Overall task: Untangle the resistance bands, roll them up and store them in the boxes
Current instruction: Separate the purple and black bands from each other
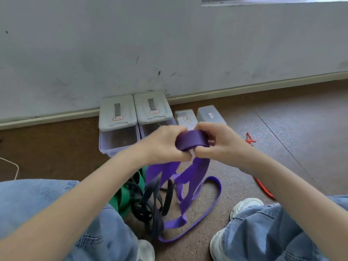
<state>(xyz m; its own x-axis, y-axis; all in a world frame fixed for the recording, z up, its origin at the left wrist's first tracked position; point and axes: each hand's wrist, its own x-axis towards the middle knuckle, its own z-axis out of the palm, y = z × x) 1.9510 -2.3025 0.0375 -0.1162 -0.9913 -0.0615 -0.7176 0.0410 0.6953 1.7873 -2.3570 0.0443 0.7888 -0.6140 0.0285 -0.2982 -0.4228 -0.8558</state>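
Note:
A purple resistance band (pixel 192 141) is partly wound into a roll held in front of me. My left hand (pixel 163 146) grips the roll from the left, and my right hand (pixel 220 142) grips it from the right. The band's free length hangs down and loops over the floor. Below it lie a black band (pixel 156 202) and a green band (pixel 126 196) in a tangle between my legs. Two clear boxes with grey lids (pixel 117 117) (pixel 152 108) stand against the wall behind my hands.
Two smaller grey boxes (pixel 185 117) (pixel 210 114) sit to the right of the big ones. A red band (pixel 262 187) lies on the floor at the right. My jeans-clad knees and white shoes (pixel 244 204) flank the pile. A white cord (pixel 13 164) runs at the left.

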